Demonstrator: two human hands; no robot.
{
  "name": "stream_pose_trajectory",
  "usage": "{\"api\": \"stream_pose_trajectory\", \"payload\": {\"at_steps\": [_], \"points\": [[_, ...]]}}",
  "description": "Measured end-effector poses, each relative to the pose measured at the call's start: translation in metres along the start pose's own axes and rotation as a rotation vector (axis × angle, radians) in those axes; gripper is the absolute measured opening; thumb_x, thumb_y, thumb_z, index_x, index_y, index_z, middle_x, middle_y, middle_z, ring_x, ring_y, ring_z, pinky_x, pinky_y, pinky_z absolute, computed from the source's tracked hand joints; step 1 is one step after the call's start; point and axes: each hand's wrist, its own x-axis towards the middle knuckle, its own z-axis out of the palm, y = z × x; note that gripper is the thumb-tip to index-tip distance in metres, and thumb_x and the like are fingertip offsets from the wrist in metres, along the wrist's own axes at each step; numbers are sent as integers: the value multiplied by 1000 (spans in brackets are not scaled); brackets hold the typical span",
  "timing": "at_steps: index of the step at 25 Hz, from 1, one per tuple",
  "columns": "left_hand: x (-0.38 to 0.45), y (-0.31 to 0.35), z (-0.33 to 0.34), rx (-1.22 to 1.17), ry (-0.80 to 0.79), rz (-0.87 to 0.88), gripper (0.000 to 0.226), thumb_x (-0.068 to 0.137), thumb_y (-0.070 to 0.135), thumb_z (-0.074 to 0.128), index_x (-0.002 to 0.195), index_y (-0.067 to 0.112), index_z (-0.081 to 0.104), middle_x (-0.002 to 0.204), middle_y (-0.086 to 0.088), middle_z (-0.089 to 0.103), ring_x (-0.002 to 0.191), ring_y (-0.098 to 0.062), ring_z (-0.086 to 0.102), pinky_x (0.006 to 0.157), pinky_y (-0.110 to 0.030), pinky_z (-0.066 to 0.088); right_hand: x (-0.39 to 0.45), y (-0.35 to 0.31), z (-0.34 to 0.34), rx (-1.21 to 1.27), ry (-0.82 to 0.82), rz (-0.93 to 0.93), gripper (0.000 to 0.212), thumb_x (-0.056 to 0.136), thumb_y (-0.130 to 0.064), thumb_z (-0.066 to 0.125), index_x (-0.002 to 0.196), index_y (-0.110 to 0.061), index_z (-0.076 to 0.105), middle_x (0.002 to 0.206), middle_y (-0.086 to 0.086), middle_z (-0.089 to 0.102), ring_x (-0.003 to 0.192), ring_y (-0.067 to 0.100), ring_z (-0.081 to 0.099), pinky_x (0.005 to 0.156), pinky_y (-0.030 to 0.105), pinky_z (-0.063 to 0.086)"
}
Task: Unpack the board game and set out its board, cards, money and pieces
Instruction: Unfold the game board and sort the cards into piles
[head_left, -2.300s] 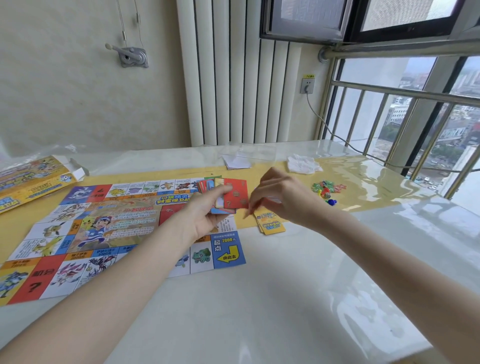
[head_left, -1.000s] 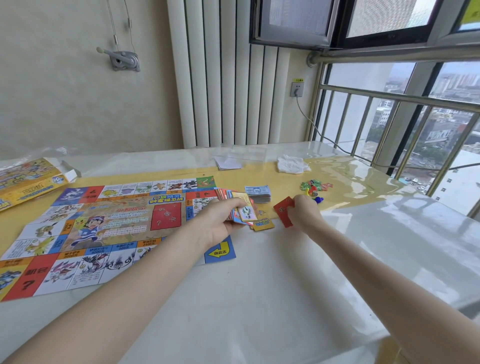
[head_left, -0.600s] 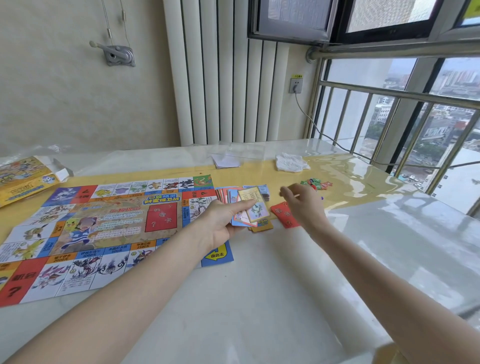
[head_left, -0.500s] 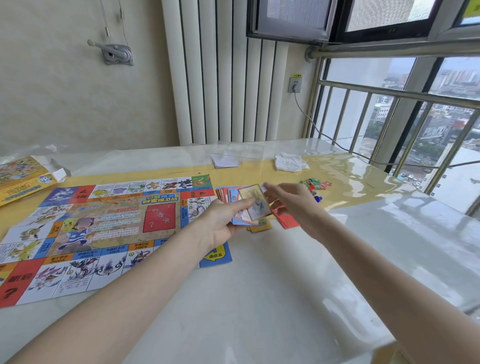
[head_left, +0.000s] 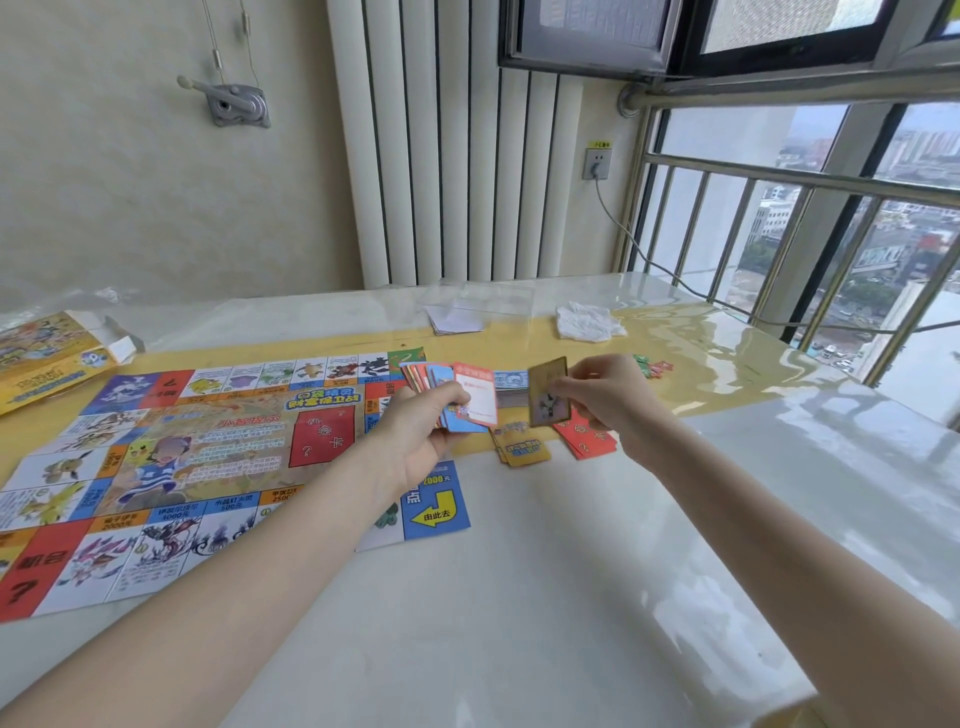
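Note:
The colourful game board (head_left: 171, 467) lies unfolded on the left of the table. My left hand (head_left: 421, 436) holds a fanned stack of cards (head_left: 462, 397) above the board's right edge. Just to its right, my right hand (head_left: 602, 395) pinches a single gold card (head_left: 548, 392), held upright. Below the hands lie a small yellow card pile (head_left: 522, 449) and a red card pile (head_left: 587, 441). A stack of paper money (head_left: 511, 387) sits behind the cards. Small coloured pieces (head_left: 652, 366) lie partly hidden behind my right hand.
The open game box (head_left: 47, 353) lies at the far left. Folded white papers (head_left: 454, 319) under a clear plastic sheet and a crumpled white cloth (head_left: 589, 322) sit at the back. A window railing (head_left: 800, 234) and a cable run along the right.
My right hand laid a red card on the red pile, then came back to the fan and pulled the gold card off it. A red-bordered white card now fronts the fan.

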Motion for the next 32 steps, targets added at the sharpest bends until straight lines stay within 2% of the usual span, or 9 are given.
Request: {"api": "stream_pose_trajectory", "payload": {"at_steps": [9, 12, 14, 17, 20, 26, 28, 30, 32], "points": [[1, 0, -12, 4, 68, 29, 20, 85, -10, 52, 80, 9, 47, 80, -14, 59, 70, -25, 59, 76, -39, 49, 11, 0, 46, -620, -129, -25, 28, 78, -18, 66, 100, -3, 59, 88, 11, 60, 73, 22, 53, 60, 30, 44], [-2, 2, -17, 13, 50, 21, 19, 86, -9, 52, 80, 8, 49, 81, -15, 60, 72, -26, 59, 81, -40, 49, 6, 2, 53, -509, -199, -4, 19, 86, -12, 53, 87, 3, 65, 65, 10, 60, 47, 18, 48, 46, 23, 43], [-3, 4, -21, 3, 48, 27, 21, 86, -10, 51, 77, 9, 49, 79, -14, 59, 71, -25, 59, 76, -37, 49, 7, -6, 41, -270, -107, -4, 21, 90, -5, 46, 86, 4, 65, 58, 8, 56, 37, 13, 41, 34, 18, 34], [-3, 3, -19, -37, 16, 20, 22, 84, -10, 56, 74, 9, 53, 69, -10, 64, 61, -20, 62, 59, -29, 53, 3, -19, 17, 84, -184, -18, 27, 93, -21, 53, 88, 4, 63, 66, 9, 59, 46, 13, 47, 42, 20, 39], [-7, 0, -7, -61, -99, -26, 11, 83, -2, 61, 83, 8, 62, 71, -7, 69, 58, -16, 66, 52, -25, 55, -6, -18, 17, 23, -327, -38, 31, 82, -24, 67, 91, 6, 64, 64, 7, 60, 55, 15, 52, 50, 20, 43], [-7, 5, -2, -79, -141, -37, 15, 87, -6, 48, 86, 5, 58, 72, -11, 69, 63, -21, 67, 57, -29, 57, 0, -6, 6, 117, -103, -64, 20, 79, -13, 71, 93, 2, 69, 56, 4, 47, 48, 12, 33, 44, 21, 28], [-7, 5, -5, -25, -85, -27, 14, 88, -7, 47, 88, 5, 54, 69, -10, 68, 64, -19, 68, 53, -27, 55, 1, -9, -2, -13, -15, -133, 8, 80, -14, 68, 77, -7, 69, 51, 0, 43, 46, 12, 30, 42, 21, 22], [-7, 4, -7, -18, -115, -22, 15, 89, -8, 44, 92, 4, 53, 64, -9, 70, 71, -19, 71, 56, -28, 56, 4, -11, -10, -405, 100, -218, 22, 77, -15, 66, 57, -12, 58, 51, 0, 42, 47, 14, 34, 43, 23, 23], [-7, 3, -4, -23, -181, -24, 18, 88, -9, 43, 96, 2, 56, 77, -11, 72, 83, -25, 69, 68, -34, 56, 5, -11, -15, -845, 172, -256, 22, 76, -15, 63, 58, -10, 51, 61, 2, 45, 57, 21, 43, 46, 24, 27]]}}
